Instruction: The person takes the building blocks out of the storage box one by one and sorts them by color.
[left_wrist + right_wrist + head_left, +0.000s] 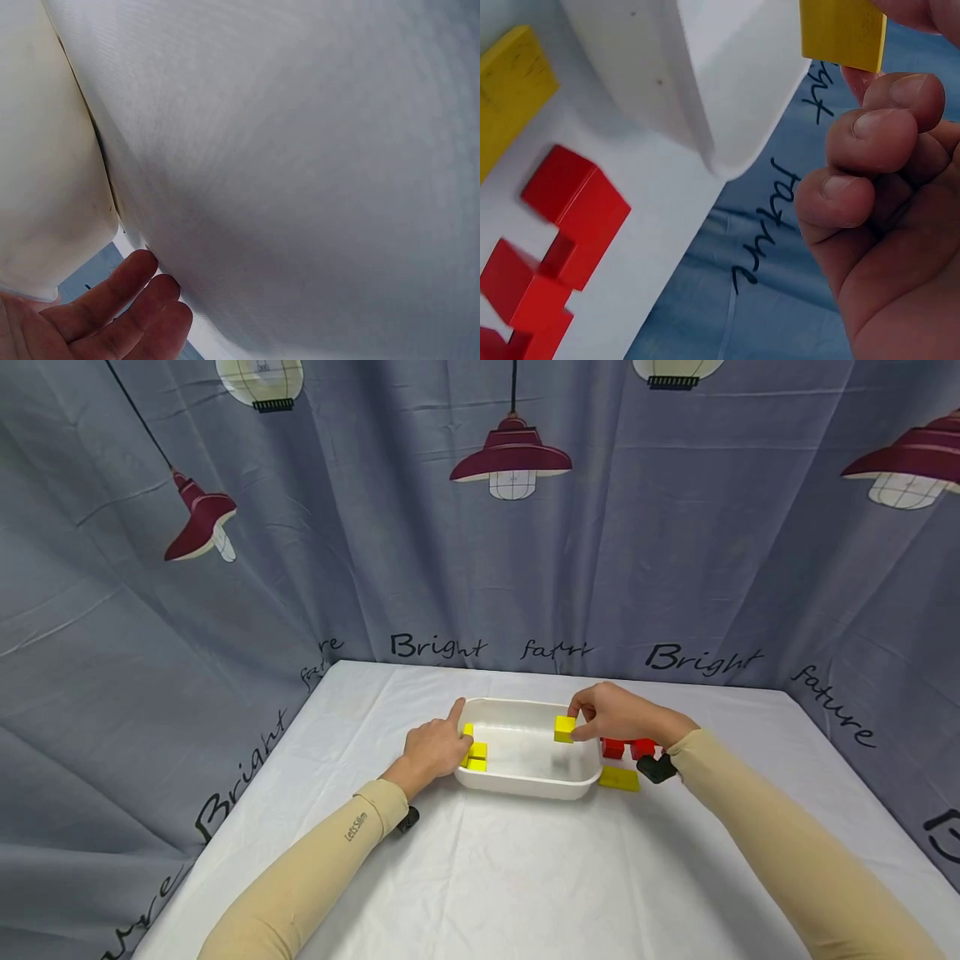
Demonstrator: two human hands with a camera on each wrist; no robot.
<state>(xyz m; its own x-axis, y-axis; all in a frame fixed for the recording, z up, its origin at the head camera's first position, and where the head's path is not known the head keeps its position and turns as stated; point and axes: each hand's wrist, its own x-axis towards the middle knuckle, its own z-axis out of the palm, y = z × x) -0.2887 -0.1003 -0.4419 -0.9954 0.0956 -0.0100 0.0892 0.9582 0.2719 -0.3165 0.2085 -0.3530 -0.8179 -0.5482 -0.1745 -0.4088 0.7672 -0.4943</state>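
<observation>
A white rectangular tray stands on the table. At its left end my left hand holds the rim, the index finger stretched along it and the thumb reaching inside. Three of that hand's fingers show outside the tray wall in the left wrist view. Over the right part of the tray my right hand pinches a yellow block between thumb and fingertips, raised above the tray floor. Its other fingers are curled toward the palm. Several yellow blocks lie at the tray's left end, beside the left thumb.
Right of the tray, under the right forearm, red blocks lie on the white tablecloth. Nearer the front lies a flat yellow block, close to the tray's right corner. A grey-blue printed curtain hangs behind the table.
</observation>
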